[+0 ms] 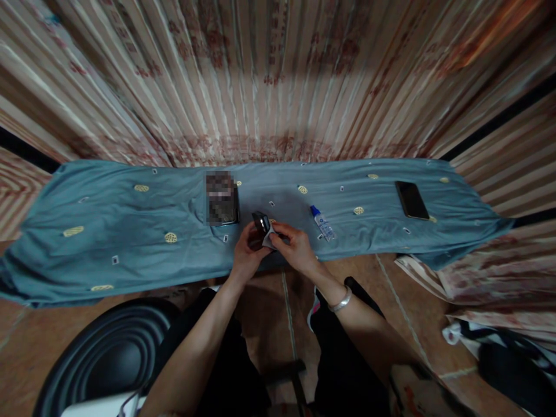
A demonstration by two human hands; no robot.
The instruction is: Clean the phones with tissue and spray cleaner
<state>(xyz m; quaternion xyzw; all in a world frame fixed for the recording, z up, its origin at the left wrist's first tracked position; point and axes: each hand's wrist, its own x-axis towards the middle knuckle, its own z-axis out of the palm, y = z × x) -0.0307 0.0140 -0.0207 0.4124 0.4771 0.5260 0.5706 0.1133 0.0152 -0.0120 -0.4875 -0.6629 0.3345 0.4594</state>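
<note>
My left hand grips a small dark glossy object just above the near edge of a table covered in blue-grey cloth. A small pale wipe is pinched in my right hand and pressed against that object. Both hands touch each other at the table's middle. A silver bangle circles my right wrist. What the dark object is I cannot tell.
A small clear bottle with a blue cap lies right of my hands. A dark phone rests far right. A blurred dark item lies left of centre. Striped curtain behind; a black round ribbed object on the floor.
</note>
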